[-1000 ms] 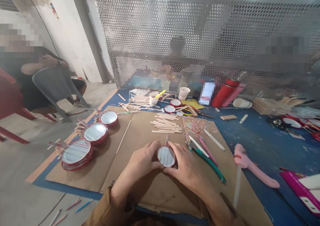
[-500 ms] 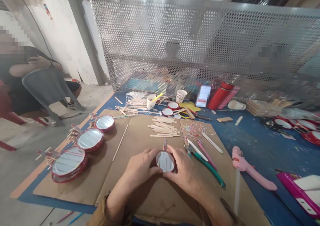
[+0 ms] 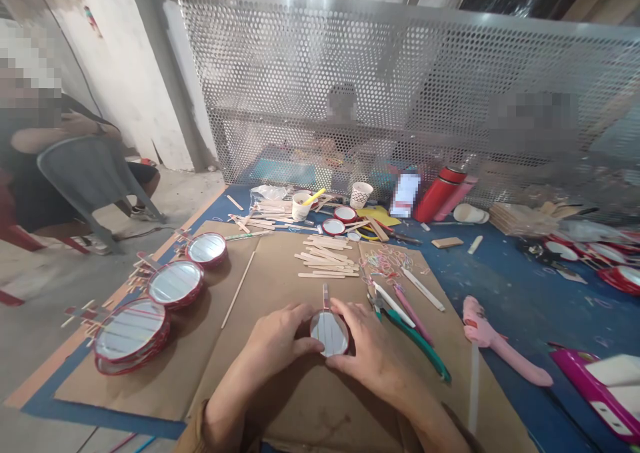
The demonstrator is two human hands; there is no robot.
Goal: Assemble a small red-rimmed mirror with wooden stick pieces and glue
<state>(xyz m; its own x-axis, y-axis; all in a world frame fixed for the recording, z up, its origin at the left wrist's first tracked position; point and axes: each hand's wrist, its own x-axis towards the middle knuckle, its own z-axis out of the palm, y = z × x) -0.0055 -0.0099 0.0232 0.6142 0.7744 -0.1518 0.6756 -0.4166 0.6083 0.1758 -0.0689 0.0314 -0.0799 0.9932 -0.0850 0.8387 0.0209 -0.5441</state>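
A small toy banjo (image 3: 329, 335), with a round white face, red rim, strings and a short stick neck, lies between my hands on the brown cardboard (image 3: 240, 366). Its neck points away from me. My left hand (image 3: 277, 339) curls round the left rim, thumb at the near edge. On the opposite side, my right hand (image 3: 367, 339) grips the rim with thumb and fingers. Beyond the neck lies a pile of wooden craft sticks (image 3: 330, 258). Green-handled pliers (image 3: 417, 343) rest right of my right hand, beside a white pen (image 3: 395, 303) and a pink pen (image 3: 414, 314).
Stacked toy banjos (image 3: 133, 333) stand at the left. Loose rubber bands (image 3: 385, 259) lie beyond the pens. A pink glue gun (image 3: 500, 346) and a magenta power strip (image 3: 595, 386) are at the right. Paper cups, a red bottle (image 3: 440, 194) and a perforated metal screen (image 3: 280, 73) stand at the back.
The view has shifted slightly, so the things on the table sit a little lower and further left. Both hands keep their hold on the toy banjo.
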